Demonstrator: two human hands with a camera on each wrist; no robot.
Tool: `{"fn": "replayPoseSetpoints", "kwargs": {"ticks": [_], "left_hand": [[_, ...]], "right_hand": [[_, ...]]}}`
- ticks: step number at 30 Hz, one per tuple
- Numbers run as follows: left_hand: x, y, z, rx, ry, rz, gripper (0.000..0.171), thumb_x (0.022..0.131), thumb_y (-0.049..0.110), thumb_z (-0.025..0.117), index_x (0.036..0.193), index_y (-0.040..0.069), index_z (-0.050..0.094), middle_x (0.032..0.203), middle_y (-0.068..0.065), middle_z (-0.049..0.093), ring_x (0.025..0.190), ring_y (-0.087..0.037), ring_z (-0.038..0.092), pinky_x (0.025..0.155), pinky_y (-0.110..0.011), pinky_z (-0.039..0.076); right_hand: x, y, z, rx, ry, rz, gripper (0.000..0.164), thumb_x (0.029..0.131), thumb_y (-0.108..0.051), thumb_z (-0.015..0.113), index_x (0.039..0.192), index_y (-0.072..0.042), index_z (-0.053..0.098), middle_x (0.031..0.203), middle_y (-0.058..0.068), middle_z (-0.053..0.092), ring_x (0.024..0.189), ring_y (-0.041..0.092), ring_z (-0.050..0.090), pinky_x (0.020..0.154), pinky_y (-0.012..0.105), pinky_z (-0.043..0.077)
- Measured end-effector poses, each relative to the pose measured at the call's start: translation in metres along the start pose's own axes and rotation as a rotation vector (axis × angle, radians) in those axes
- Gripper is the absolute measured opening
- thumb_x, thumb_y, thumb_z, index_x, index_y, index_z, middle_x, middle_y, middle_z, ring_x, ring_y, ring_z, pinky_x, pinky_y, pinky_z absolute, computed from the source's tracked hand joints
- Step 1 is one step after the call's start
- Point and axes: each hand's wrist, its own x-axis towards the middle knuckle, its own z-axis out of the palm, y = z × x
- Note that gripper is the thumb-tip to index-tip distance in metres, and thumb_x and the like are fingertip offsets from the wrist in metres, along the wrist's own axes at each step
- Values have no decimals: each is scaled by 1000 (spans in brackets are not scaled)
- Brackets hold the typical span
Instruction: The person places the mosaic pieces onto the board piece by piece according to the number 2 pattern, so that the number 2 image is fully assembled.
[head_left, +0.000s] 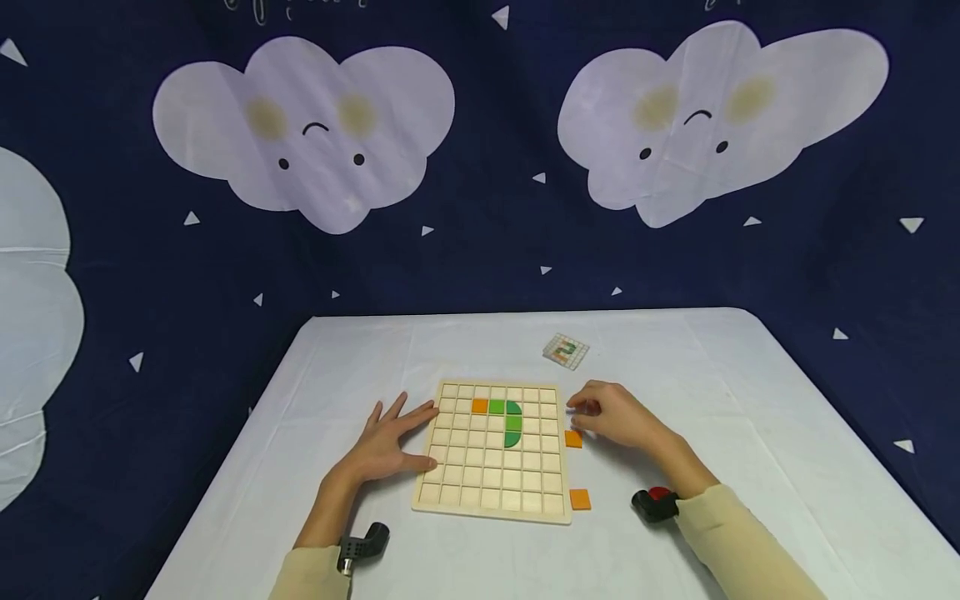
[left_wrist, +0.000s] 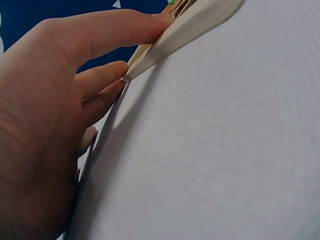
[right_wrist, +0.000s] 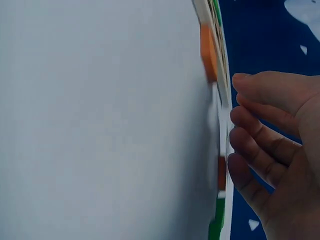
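Note:
A wooden grid board [head_left: 457, 492] lies on the table. On it are one orange square [head_left: 479, 406], two light green squares and two dark green quarter-round tiles [head_left: 513, 439]. My left hand [head_left: 378, 446] has its fingers spread and touches the board's left edge with thumb and fingertips. Beside the right edge is my right hand [head_left: 615, 414], its fingers loosely bent with nothing between them. Just below its fingertips sits an orange tile [head_left: 573, 439]. The right wrist view shows a gap between thumb and fingers.
A second orange square tile [head_left: 580, 499] lies by the board's lower right corner. Behind the board is a small pattern card [head_left: 566, 352]. The right wrist view shows a brown-orange piece [right_wrist: 221, 172] and a green piece [right_wrist: 217, 220] farther along. A dark cloth hangs behind the table.

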Motion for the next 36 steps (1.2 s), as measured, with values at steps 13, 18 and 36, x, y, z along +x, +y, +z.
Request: {"fn": "replayPoseSetpoints", "kwargs": {"ticks": [13,18,36], "left_hand": [[2,-1,0,-4,-9,1,85,67,58,75,143,31,47,149,18,33,146,-23,5,114,-49,-9],[1,-1,1,-2,-10,2,86,67,59,74,144,31,47,150,17,32,146,-23,5,114,-49,-9],[0,0,0,0,-6,2,86,67,59,75,143,30,47,150,16,33,146,-24,6,114,-50,-8]], "right_hand": [[-15,41,-24,39,97,65,23,83,-17,76,105,-12,73,92,-4,64,78,16,55,66,32,49],[-19,51,-31,14,110,115,28,83,-19,76,109,-10,72,96,-1,64,81,17,54,68,35,47],[-27,68,-32,-29,143,129,34,79,-22,80,108,-7,72,98,2,64,83,18,54,72,36,46]]}}
